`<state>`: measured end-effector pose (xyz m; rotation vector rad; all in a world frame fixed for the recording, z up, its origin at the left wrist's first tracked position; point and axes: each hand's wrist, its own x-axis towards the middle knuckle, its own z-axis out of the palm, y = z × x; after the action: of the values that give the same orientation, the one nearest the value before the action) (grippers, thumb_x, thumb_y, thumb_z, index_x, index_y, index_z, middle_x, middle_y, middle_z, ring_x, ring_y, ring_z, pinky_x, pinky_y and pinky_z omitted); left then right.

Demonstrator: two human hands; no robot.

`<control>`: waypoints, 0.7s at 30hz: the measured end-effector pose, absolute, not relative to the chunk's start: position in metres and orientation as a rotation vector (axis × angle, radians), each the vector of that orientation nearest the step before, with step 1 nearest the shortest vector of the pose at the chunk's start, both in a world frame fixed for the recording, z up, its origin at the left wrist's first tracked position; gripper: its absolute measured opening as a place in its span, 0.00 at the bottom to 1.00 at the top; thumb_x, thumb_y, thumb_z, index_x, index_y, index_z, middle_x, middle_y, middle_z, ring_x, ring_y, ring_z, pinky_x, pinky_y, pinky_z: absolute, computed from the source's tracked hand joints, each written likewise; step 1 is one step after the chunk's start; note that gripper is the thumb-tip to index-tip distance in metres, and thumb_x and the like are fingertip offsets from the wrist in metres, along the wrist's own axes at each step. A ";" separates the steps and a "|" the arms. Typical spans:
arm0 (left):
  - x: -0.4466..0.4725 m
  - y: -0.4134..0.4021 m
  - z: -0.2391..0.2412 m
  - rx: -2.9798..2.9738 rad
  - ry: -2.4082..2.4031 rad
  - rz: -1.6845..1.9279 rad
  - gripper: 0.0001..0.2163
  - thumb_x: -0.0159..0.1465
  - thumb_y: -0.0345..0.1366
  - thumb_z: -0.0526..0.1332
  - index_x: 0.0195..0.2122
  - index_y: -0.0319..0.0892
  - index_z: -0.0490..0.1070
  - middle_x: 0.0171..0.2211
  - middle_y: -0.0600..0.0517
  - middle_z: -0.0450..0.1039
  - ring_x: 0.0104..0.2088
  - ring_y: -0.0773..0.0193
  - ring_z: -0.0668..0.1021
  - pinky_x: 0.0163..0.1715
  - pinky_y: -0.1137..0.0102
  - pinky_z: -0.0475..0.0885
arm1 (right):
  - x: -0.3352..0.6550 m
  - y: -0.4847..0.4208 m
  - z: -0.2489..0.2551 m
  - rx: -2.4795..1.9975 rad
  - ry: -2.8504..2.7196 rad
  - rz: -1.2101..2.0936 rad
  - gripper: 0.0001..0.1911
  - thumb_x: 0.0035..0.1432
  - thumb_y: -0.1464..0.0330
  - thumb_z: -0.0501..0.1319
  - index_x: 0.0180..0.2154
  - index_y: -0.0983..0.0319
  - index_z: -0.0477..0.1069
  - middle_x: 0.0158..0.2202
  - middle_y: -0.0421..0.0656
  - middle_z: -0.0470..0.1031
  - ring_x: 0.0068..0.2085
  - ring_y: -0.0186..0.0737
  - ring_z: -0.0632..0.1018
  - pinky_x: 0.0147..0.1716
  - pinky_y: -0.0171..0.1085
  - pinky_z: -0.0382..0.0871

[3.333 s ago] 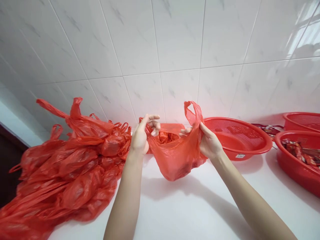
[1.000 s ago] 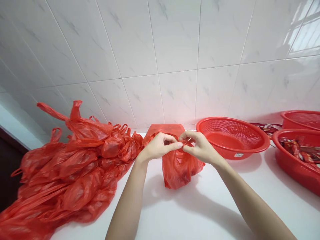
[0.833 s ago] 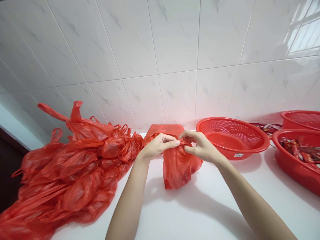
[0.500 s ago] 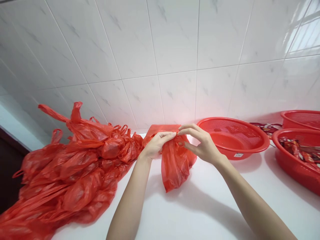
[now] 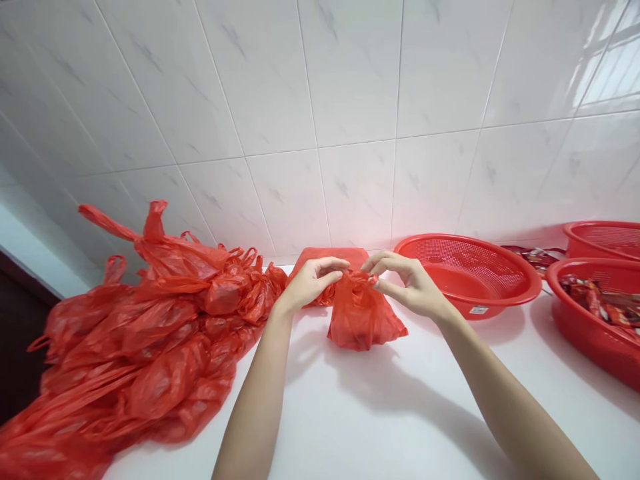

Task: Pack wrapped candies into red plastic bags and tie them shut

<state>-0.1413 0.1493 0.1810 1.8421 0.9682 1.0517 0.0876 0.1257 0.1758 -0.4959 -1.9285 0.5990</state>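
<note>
A small filled red plastic bag (image 5: pixel 364 321) hangs just above the white counter (image 5: pixel 400 413) in the middle of the view. My left hand (image 5: pixel 311 283) pinches the bag's gathered top from the left. My right hand (image 5: pixel 407 285) pinches the same top from the right, fingers curled. Both hands are closed on the bag's handles. What is inside the bag does not show through the plastic.
A big heap of tied red bags (image 5: pixel 140 333) fills the counter's left side. A stack of flat red bags (image 5: pixel 330 257) lies behind my hands. An empty red colander basket (image 5: pixel 470 273) stands to the right, two more red baskets (image 5: pixel 600 320) with wrapped items beyond it. Tiled wall behind.
The bag's mouth was held wide open; the handles have since been drawn together and twisted at the top. The bag now hangs shorter and bunched between both hands.
</note>
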 end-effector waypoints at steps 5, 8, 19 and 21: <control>-0.152 0.162 0.172 1.869 1.070 1.178 0.13 0.54 0.41 0.71 0.39 0.41 0.80 0.42 0.46 0.82 0.45 0.55 0.81 0.50 0.59 0.75 | 0.098 0.124 0.182 -0.586 -2.145 0.686 0.06 0.62 0.67 0.62 0.33 0.62 0.75 0.33 0.42 0.77 0.36 0.38 0.76 0.40 0.38 0.68; -0.161 0.177 0.157 1.869 1.144 1.201 0.13 0.51 0.40 0.72 0.35 0.41 0.80 0.39 0.46 0.82 0.41 0.55 0.82 0.48 0.58 0.76 | 0.107 0.120 0.188 -0.624 -2.395 0.775 0.07 0.62 0.67 0.61 0.31 0.62 0.74 0.31 0.40 0.76 0.33 0.37 0.73 0.35 0.37 0.66; -0.158 0.192 0.146 1.720 1.188 1.495 0.14 0.47 0.36 0.70 0.37 0.41 0.80 0.36 0.48 0.82 0.39 0.57 0.82 0.46 0.60 0.77 | 0.118 0.115 0.197 -0.612 -2.359 0.894 0.04 0.56 0.69 0.66 0.33 0.62 0.72 0.34 0.41 0.76 0.37 0.37 0.75 0.40 0.37 0.69; -0.156 0.184 0.157 1.692 1.116 1.568 0.17 0.47 0.34 0.69 0.41 0.41 0.79 0.40 0.47 0.82 0.41 0.58 0.82 0.46 0.61 0.78 | 0.116 0.116 0.195 -0.617 -2.229 0.886 0.04 0.58 0.70 0.64 0.32 0.62 0.70 0.32 0.41 0.74 0.35 0.36 0.74 0.38 0.36 0.70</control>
<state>-0.1556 0.1839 0.1569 1.6919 1.1162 1.5677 0.1159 0.1163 0.1952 -0.6173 -2.2285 0.8858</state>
